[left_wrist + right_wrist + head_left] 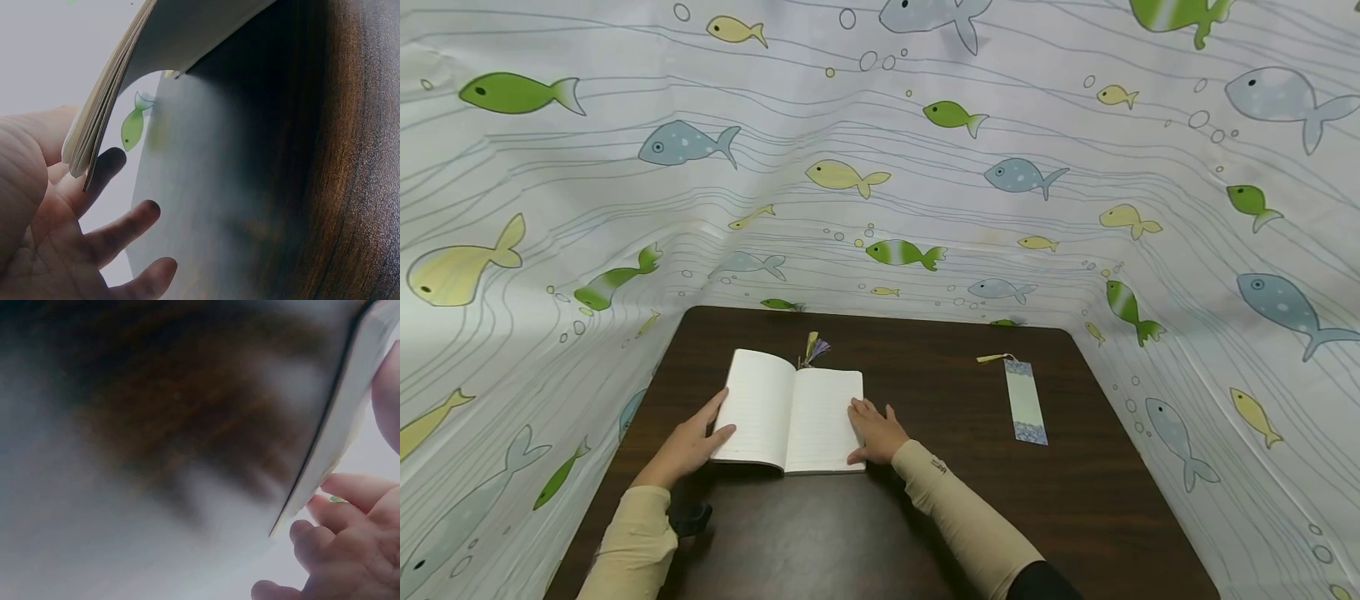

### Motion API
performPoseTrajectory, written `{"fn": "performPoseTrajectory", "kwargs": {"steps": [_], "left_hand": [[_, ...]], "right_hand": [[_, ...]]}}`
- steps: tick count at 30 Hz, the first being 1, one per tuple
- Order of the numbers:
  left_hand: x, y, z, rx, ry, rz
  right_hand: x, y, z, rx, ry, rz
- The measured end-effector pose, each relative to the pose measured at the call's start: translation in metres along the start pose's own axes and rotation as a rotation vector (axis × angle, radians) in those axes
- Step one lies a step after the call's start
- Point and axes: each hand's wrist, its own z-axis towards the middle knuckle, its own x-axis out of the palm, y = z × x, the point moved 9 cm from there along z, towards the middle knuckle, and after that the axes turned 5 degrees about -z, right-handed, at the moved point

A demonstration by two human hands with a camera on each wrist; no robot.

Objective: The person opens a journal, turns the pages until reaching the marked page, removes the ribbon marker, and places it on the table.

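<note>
An open notebook with lined, blank-looking pages lies on the dark wooden table. My left hand holds its left half at the outer edge, thumb over the page. In the left wrist view the pages and cover stand raised off the table, with fingers spread beneath and behind them. At the right edge, my right hand rests on the page border with relaxed fingers. The right wrist view shows its fingertips right at the notebook's page block. Yellow and purple tassels stick out above the spine.
To the right lies a pale bookmark with blue patterned ends and a yellow tassel. The dark table is enclosed by a white curtain printed with fish. A black wrist device is on the left forearm.
</note>
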Motion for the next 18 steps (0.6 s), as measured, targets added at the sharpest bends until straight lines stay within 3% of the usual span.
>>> {"fn": "performPoseTrajectory", "kwargs": {"steps": [5, 8, 14, 18], "left_hand": [[0.000, 0.000, 0.000, -0.008, 0.001, 0.002], [0.000, 0.000, -0.001, -0.012, 0.002, 0.000], [0.000, 0.000, 0.000, -0.020, 0.001, -0.002], [0.000, 0.000, 0.000, -0.026, 0.006, 0.000]], "right_hand": [[-0.005, 0.003, 0.005, -0.016, -0.129, -0.159], [-0.006, 0.002, 0.006, 0.005, -0.199, -0.173], [-0.006, -0.007, 0.005, 0.113, -0.227, -0.001], [-0.011, -0.006, 0.007, 0.099, -0.209, 0.115]]}}
